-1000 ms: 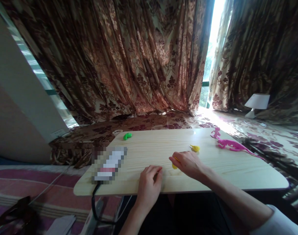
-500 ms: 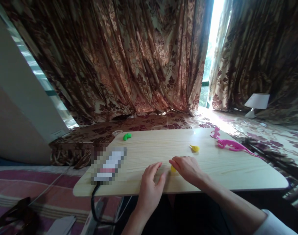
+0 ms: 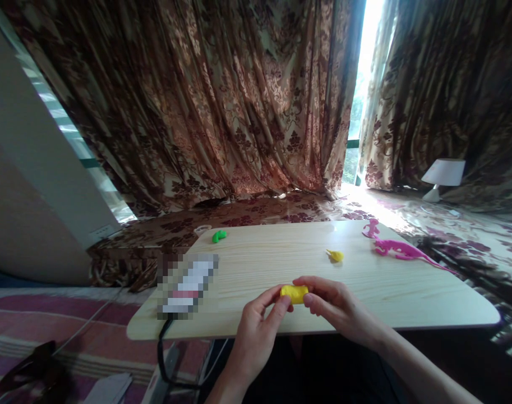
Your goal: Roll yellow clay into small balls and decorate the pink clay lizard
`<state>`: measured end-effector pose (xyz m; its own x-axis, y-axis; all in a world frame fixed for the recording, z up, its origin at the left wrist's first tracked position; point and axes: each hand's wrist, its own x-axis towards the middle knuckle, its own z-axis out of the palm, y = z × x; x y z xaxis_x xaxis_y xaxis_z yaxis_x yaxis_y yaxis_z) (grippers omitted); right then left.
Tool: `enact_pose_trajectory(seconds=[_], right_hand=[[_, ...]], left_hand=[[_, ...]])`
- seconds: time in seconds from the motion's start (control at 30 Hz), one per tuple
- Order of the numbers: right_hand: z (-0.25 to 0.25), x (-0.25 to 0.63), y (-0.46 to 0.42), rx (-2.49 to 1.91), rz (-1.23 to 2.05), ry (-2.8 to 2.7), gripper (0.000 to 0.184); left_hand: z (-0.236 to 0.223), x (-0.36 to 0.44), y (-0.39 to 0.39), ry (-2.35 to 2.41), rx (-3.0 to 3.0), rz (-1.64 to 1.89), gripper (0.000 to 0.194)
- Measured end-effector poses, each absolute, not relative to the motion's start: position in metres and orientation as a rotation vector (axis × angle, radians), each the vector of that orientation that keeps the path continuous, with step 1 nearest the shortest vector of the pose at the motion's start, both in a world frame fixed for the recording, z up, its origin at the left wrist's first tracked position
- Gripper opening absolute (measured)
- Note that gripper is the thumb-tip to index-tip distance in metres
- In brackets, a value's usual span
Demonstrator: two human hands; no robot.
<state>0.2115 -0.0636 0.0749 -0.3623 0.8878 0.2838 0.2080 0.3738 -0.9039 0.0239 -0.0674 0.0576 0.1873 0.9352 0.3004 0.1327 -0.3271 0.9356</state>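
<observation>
A short, thick yellow roll of what looks like modelling clay [image 3: 294, 294] is held level between my two hands near the table's front edge. My left hand [image 3: 259, 314] pinches its left end between thumb and fingers. Around the right end close the thumb and fingers of my right hand [image 3: 335, 303]. Beyond my right hand lies a smaller yellow piece [image 3: 336, 256] with a pointed tip. A bent green piece [image 3: 219, 236] rests at the far left of the table.
Pink long-tailed figures [image 3: 396, 249] lie at the table's right edge. On the left of the pale wooden table [image 3: 247, 252] is a blurred-out object [image 3: 188, 286] with a black cable [image 3: 160, 350]. A white lamp [image 3: 443, 174] stands on the ledge behind.
My right hand has turned from lying over the yellow clay to gripping its right end. My left hand, apart from it before, has closed on the left end.
</observation>
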Motion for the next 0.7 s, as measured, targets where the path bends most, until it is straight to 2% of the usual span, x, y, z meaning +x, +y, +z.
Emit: enact_pose_trajectory(seconds=[0.17,0.33,0.5,0.7], right_hand=[[0.0774,0.2106,-0.0675,-0.981,0.956,-1.837,0.034],[0.078,0.2082,-0.0674,-0.97,0.753,-1.923,0.035],[0.0757,0.2082,-0.0643,-0.997,0.76,-1.893,0.027],[0.0778,0.2086,-0.0659,-1.013,0.781,-1.888,0.029]], left_hand=[[0.0616,0.0242,-0.0692,0.966,1.562,1.241,0.029],[0.0588,0.0226,-0.0663,0.985,1.584,1.222,0.029],[0.0591,0.0222,-0.0663,1.098,1.647,1.243,0.039],[0.0634,0.0217,-0.0672,1.053,1.687,1.241,0.027]])
